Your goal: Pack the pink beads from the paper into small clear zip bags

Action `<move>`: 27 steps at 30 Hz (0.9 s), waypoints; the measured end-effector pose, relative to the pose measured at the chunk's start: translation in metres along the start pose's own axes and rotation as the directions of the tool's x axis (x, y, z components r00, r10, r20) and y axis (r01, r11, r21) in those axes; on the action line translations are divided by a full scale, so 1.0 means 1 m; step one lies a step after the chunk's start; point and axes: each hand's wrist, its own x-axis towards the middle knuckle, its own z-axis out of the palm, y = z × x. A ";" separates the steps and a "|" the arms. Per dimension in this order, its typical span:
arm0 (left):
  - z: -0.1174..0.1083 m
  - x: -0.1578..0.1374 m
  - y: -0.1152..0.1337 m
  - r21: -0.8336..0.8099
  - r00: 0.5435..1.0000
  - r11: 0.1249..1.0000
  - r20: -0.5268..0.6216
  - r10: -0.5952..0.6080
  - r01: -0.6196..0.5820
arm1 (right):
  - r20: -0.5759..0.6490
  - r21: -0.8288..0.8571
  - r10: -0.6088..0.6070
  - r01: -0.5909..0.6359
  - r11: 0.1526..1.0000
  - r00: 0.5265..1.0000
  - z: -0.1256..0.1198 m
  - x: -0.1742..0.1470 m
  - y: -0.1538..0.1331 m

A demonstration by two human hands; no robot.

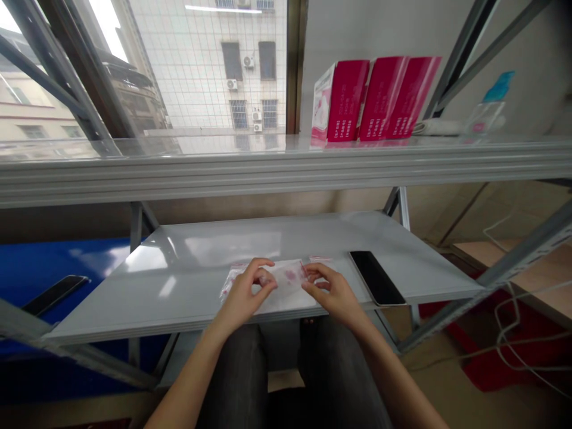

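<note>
A clear zip-lock plastic bag (289, 275) with a reddish-pink print lies between my hands near the front edge of the grey shelf board. My right hand (329, 289) pinches its right edge between thumb and fingers. At the bag's left end, my left hand (250, 289) has its fingers curled towards the thumb, closed on the bag's edge. More clear bags (230, 283) with red marks lie partly under my left hand. Beyond my right hand another bag's red-striped edge (319, 259) shows; the rest of it is hidden.
A dark-screened phone (378, 278) lies right of my hands on the grey board (192, 298). Another phone (56, 294) rests on a blue surface at left. The upper shelf (201, 173) holds pink boxes (379, 101) and a blue-topped pump bottle (489, 107). White cables (513, 316) hang at right.
</note>
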 end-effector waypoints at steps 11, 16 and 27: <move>-0.022 0.114 -0.050 0.275 0.989 0.961 0.140 -0.054 0.013 | 0.087 -0.392 0.200 -0.151 0.907 0.976 0.000 0.133 0.023; -0.011 0.132 -0.067 0.400 0.980 0.916 0.175 -0.095 0.018 | 0.089 -0.510 0.277 -0.195 0.838 0.957 0.008 0.148 0.037; 0.003 0.135 -0.077 0.446 0.979 0.895 0.180 -0.091 0.001 | 0.038 -0.590 0.281 -0.206 0.781 0.959 0.013 0.141 0.054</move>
